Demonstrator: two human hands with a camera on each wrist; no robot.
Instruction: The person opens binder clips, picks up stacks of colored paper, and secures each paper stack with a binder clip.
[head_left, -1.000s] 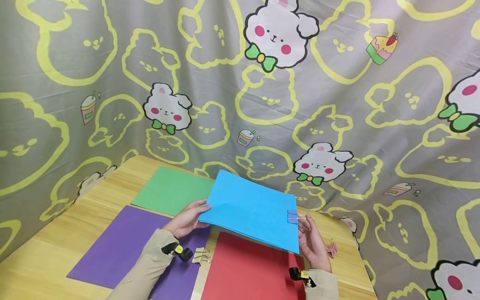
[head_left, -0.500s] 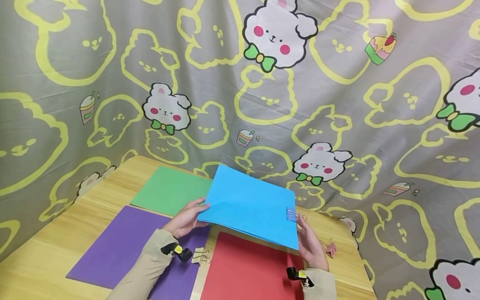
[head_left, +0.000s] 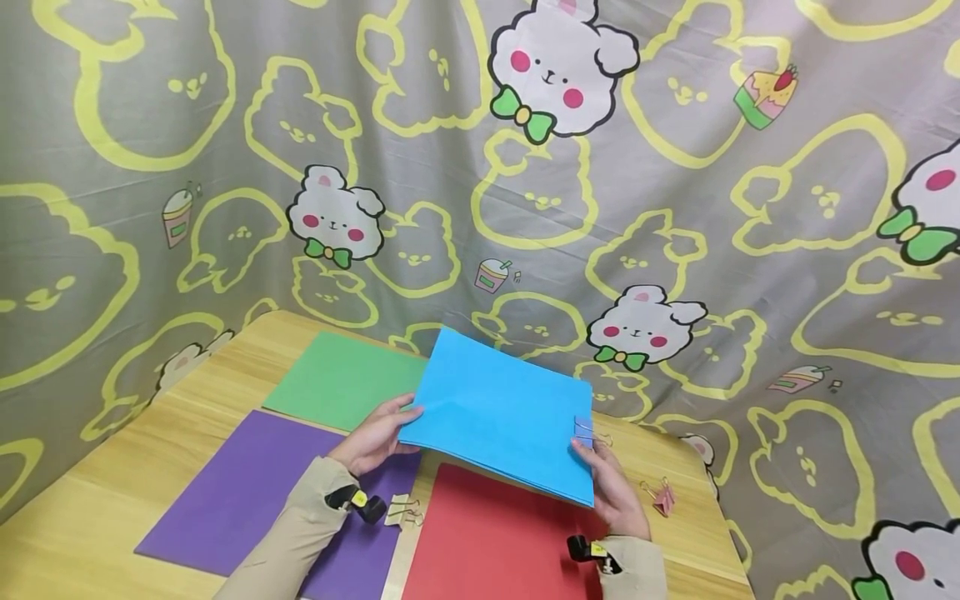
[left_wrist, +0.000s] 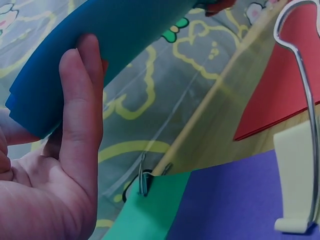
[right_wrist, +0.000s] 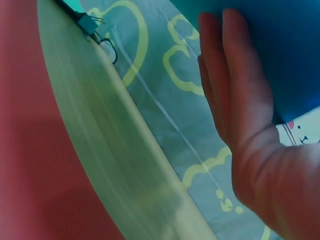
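Note:
A stack of blue paper sheets (head_left: 495,408) is held up, tilted, above the table. My left hand (head_left: 379,435) grips its left edge, thumb on top and fingers underneath, as the left wrist view also shows (left_wrist: 80,110). At the right edge my right hand (head_left: 611,487) pinches the stack, thumb on top beside a purple binder clip (head_left: 583,430). That clip bites the right edge, its wire handles pointing outward. From below, the right wrist view shows the right hand's fingers (right_wrist: 240,65) lying along the blue underside.
Red paper (head_left: 495,533) lies beneath the stack, with purple paper (head_left: 247,492) and green paper (head_left: 345,379) to its left. A cream binder clip (head_left: 397,510) sits on the purple paper's right side. A pink binder clip (head_left: 663,500) rests on the table (head_left: 705,533) at right.
My right thumb has shifted from the clip's wire handles at the outer edge onto the top of the stack, just below the clip. My left hand keeps its grip almost unmoved.

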